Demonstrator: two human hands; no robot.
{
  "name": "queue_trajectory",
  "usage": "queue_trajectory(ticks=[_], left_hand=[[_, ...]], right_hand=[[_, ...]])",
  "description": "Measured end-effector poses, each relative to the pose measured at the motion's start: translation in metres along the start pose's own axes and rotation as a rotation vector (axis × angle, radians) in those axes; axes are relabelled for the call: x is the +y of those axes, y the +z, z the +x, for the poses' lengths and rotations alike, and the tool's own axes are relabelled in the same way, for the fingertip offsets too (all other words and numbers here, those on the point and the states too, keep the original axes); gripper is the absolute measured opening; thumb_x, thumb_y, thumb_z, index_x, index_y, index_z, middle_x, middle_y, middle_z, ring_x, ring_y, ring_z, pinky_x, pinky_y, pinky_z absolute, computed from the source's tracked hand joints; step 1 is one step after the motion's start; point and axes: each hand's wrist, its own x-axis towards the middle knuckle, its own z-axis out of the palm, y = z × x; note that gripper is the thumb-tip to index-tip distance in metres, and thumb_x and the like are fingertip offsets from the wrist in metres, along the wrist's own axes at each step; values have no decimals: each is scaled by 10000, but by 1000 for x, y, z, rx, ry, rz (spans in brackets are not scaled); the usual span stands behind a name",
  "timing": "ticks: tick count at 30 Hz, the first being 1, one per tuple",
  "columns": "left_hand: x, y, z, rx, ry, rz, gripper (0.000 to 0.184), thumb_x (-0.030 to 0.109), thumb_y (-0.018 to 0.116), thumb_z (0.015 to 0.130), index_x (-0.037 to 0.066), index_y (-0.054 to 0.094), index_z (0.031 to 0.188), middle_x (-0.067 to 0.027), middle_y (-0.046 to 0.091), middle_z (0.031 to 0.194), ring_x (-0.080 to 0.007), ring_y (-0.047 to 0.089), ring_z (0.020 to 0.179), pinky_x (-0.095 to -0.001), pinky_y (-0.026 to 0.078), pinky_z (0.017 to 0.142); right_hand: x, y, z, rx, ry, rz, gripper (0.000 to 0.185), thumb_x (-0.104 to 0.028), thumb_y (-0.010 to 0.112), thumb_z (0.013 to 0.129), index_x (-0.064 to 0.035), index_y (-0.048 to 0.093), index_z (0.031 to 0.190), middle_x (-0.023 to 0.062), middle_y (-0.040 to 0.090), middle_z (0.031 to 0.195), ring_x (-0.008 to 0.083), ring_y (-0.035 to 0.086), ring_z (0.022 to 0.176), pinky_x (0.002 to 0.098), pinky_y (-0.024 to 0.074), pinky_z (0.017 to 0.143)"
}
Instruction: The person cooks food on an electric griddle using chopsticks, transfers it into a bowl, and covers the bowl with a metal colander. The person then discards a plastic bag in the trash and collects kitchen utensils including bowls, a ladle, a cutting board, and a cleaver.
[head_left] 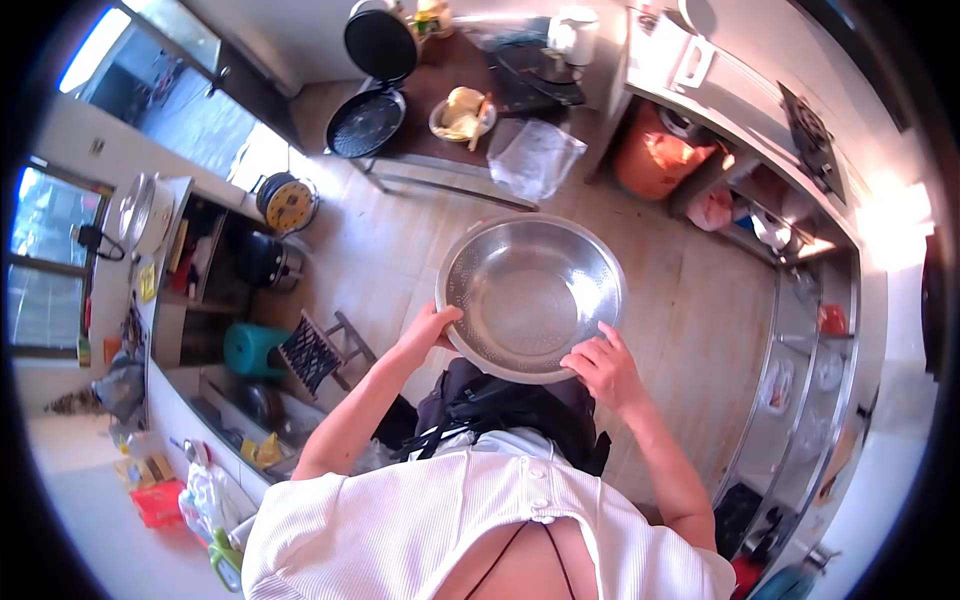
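A large round metal colander [525, 300] with rows of small holes in its wall is held out in front of my waist, its open side facing up. Nothing shows inside it. My left hand [432, 328] grips the rim on the left, thumb over the edge and the other fingers hidden underneath. On the lower right of the rim, my right hand [603, 368] has hold with its thumb and fingers.
Ahead stands a brown table [440, 75] with an open electric griddle [366, 122], a bowl [462, 118] and a plastic bag [535, 158]. A folding stool [315, 350] and a cable reel [287, 203] are left. Metal shelves [800, 400] line the right.
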Motion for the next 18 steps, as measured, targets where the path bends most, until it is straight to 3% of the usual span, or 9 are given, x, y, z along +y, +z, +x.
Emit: queue_trajectory(ticks=[3, 4, 7, 10, 13, 14, 15, 17, 18], left_hand=[[14, -58, 3, 0, 19, -402, 556, 440, 427, 884, 10, 391, 1234, -140, 564, 1008, -211, 625, 770, -303, 530, 673], [17, -72, 7, 12, 210, -526, 595, 528, 330, 898, 32, 438, 1208, -103, 574, 989, -198, 588, 875, -325, 481, 793], [33, -92, 35, 312, 330, -462, 549, 454, 354, 917, 57, 365, 1297, -94, 506, 1192, -213, 502, 1087, -336, 385, 929], [50, -121, 87, 305, 265, -639, 494, 399, 380, 922, 68, 392, 1288, -107, 462, 1248, -208, 453, 1144, -349, 344, 964], [65, -155, 134, 445, 357, -562, 462, 353, 428, 911, 56, 413, 1265, -83, 480, 1228, -191, 476, 1112, -336, 381, 931], [61, -176, 148, 439, 362, -775, 417, 311, 449, 905, 49, 446, 1229, -69, 518, 1174, -185, 519, 1043, -310, 438, 859], [33, -203, 166, 390, 551, -651, 374, 296, 437, 908, 42, 488, 1178, -68, 562, 1089, -177, 558, 954, -287, 480, 774], [38, -226, 156, 172, 530, -1015, 354, 285, 429, 909, 35, 513, 1144, -68, 579, 1038, -171, 569, 906, -286, 489, 743], [38, -236, 150, 346, 473, -1010, 356, 291, 428, 909, 33, 514, 1139, -69, 581, 1033, -172, 570, 902, -287, 489, 742]], right_hand=[[22, 5, 85, 71, -39, 251, 142, -34, 609, 718, -114, 584, 833, 17, 561, 800, 185, 559, 759, 386, 400, 867], [33, 12, 113, 104, 34, 374, 152, -5, 602, 711, -80, 573, 841, 42, 555, 794, 200, 552, 732, 337, 422, 781], [54, 32, 169, 157, 419, 849, 152, 7, 607, 720, -45, 563, 856, 67, 553, 793, 231, 544, 727, 298, 431, 700], [64, 57, 227, 153, 174, 771, 134, 23, 605, 745, -30, 575, 864, 73, 549, 788, 250, 538, 722, 291, 430, 656], [61, 82, 283, 139, -76, 721, 141, -1, 625, 741, -38, 590, 872, 70, 551, 791, 250, 537, 740, 301, 428, 662], [57, 90, 298, 108, -103, 748, 140, -15, 630, 738, -42, 594, 870, 77, 546, 789, 259, 531, 742, 300, 425, 664], [54, 99, 312, 76, -133, 775, 140, -29, 635, 735, -45, 599, 869, 83, 542, 788, 268, 526, 745, 300, 422, 667], [48, 123, 335, 32, -66, 945, 140, -55, 613, 778, -48, 598, 917, 48, 549, 790, 215, 535, 744, 291, 416, 673], [46, 133, 341, 1, -35, 1030, 142, -68, 602, 800, -49, 597, 941, 30, 553, 791, 189, 540, 743, 286, 413, 677]])
